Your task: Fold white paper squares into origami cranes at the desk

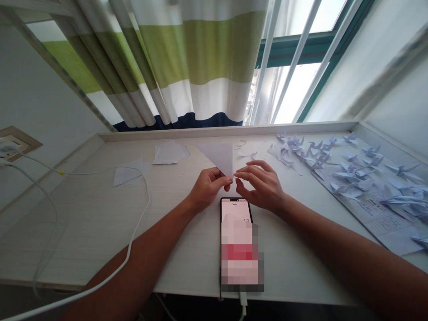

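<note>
A sheet of white paper folded into a triangle (219, 156) stands over the middle of the desk, its lower corner pinched in my left hand (212, 185). The thumb lies on the near side of that corner, with fingers behind it. My right hand (261, 183) is just to the right of the same corner, its fingers apart and slightly bent. Its fingertips come close to the paper's edge; whether they touch it I cannot tell. Directly below both hands a phone (234, 232) lies face up, its screen lit pink and partly pixelated.
Several folded paper cranes (321, 154) crowd the right side, some on a printed sheet (371, 214). A stack of white paper (170, 152) and loose paper pieces (129, 174) lie at left. A white cable (147, 196) crosses my left arm. Paper scraps (249, 155) lie behind my right hand.
</note>
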Available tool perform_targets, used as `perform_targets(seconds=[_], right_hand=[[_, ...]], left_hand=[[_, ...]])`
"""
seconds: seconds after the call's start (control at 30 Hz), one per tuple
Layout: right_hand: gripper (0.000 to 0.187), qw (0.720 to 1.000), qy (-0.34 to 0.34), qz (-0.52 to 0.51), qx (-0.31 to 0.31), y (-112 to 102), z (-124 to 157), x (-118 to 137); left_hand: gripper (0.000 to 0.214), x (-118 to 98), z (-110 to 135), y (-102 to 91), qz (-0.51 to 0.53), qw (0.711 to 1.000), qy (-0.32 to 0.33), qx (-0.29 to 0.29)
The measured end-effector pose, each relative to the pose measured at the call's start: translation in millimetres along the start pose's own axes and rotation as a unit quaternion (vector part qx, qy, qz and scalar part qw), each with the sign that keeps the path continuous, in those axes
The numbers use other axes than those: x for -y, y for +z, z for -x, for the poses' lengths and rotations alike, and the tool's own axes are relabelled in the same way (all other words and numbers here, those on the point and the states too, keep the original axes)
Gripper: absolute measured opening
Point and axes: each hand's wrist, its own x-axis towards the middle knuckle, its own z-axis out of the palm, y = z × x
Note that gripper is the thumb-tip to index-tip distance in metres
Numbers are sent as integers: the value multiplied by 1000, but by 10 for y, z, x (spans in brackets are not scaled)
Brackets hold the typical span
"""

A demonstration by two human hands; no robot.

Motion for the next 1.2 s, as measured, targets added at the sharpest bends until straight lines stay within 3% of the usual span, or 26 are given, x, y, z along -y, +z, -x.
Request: perform_targets(seconds=[0.13, 0.57, 1.2], right_hand=[[20, 1000, -9, 8, -7, -18, -7, -11], [12, 992, -103, 57, 53, -104, -35, -61], [11, 984, -139, 93, 63, -104, -48, -34]], left_hand=[[21, -1, -7, -17, -10, 1000, -4, -5], [20, 37, 10, -47, -15, 1000, -17, 5], [23, 44, 3, 2, 6, 999, -16, -41]])
